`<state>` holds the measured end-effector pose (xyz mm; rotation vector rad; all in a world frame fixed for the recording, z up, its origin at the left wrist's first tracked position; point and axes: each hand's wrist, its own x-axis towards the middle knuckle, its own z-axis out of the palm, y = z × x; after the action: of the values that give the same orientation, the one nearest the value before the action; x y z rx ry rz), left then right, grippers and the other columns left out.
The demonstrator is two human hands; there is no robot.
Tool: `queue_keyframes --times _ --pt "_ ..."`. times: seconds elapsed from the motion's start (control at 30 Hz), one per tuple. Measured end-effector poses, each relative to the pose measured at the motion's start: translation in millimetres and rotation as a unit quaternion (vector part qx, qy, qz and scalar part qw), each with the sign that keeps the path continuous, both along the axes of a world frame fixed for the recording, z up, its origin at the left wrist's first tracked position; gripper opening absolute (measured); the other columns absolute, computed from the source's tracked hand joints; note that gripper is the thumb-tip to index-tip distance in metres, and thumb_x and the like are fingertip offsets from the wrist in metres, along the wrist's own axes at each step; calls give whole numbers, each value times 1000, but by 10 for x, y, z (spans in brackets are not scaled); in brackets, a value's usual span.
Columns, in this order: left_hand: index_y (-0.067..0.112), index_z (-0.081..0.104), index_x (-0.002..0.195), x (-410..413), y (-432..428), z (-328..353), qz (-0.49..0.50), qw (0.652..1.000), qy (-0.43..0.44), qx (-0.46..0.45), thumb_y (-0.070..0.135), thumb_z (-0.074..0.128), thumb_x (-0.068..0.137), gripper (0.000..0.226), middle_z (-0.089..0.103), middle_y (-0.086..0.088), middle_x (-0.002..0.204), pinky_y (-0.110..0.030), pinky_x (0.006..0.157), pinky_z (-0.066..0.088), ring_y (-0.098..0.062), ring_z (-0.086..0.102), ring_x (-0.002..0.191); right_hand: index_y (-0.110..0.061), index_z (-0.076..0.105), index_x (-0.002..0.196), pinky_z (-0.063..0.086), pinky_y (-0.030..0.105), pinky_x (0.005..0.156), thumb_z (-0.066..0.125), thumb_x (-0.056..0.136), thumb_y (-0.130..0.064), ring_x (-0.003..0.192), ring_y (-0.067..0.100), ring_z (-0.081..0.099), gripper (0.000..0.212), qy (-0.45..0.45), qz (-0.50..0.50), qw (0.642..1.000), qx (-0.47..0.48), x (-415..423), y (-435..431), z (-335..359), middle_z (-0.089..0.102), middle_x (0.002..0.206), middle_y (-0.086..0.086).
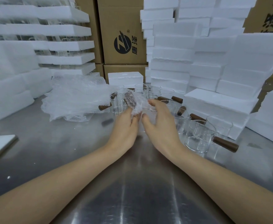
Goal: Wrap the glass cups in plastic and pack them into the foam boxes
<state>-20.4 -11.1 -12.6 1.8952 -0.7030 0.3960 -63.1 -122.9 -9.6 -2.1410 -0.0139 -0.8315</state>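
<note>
The left hand (126, 125) grips the wrapped cup (132, 102) from below, its fingertips buried in the bubble wrap. The right hand (161, 125) lies against the bundle's right side with thumb and fingers stretched out, flat to the plastic, not clenched. The bundle is held up just above the worktop (68, 143), straight ahead of both hands. Its brown handle shows through the wrap, and its long axis tilts up and away, leaning slightly left. The loose tail of plastic sits between the two thumbs, so the wrapping looks nearly done but not yet tucked.

The move ahead is into a foam box, and the nearest foam boxes (216, 107) are stacked to the right, on the right hand's side. None there shows an open cavity from this view. Between the hands and that stack stand bare cups (197, 136), their wooden handles pointing several ways. A sideways carry would have to clear these rims and handles. More cups (118, 104) stand just behind the bundle, with a single foam block (125, 79) beyond them.

To the left lies the heap of bubble wrap (74, 99), near the left hand. Farther left are more foam stacks (64, 46), some with glass between the layers. Cartons (123, 38) close off the back.
</note>
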Motion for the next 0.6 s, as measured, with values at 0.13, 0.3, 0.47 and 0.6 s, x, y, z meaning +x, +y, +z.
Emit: queue_keyframes --times 0.13,0.3,0.47,0.6 --pt "30 46 70 53 36 18 35 998 -28 40 2 46 95 37 49 21 63 -2 55 34 8 51 57 -12 43 140 35 30 106 40 99 -27 128 16 45 43 8 25 990 -140 -37 13 52 51 138 2" --pt "27 34 51 90 77 -10 85 992 -42 87 2 54 88 49 37 14 46 -12 45 28 -7 39 45 -4 50 119 45 43 82 29 104 -23 96 33 60 32 71 -18 944 -322 -49 18 124 54 121 9" --pt "24 34 57 37 75 -19 122 977 -66 165 27 52 89 37 39 12 56 -31 52 28 -27 46 60 -5 43 130 47 41 88 44 94 -2 116 32 57 36 109 -24 916 -386 -26 -7 156 20 158 5" --pt "26 31 62 -36 48 -27 120 973 -95 171 31 48 90 33 39 13 63 -28 49 23 -19 41 61 1 50 124 43 34 94 46 88 7 122 31 53 37 44 -3 956 -290 -11 -36 102 33 153 11"
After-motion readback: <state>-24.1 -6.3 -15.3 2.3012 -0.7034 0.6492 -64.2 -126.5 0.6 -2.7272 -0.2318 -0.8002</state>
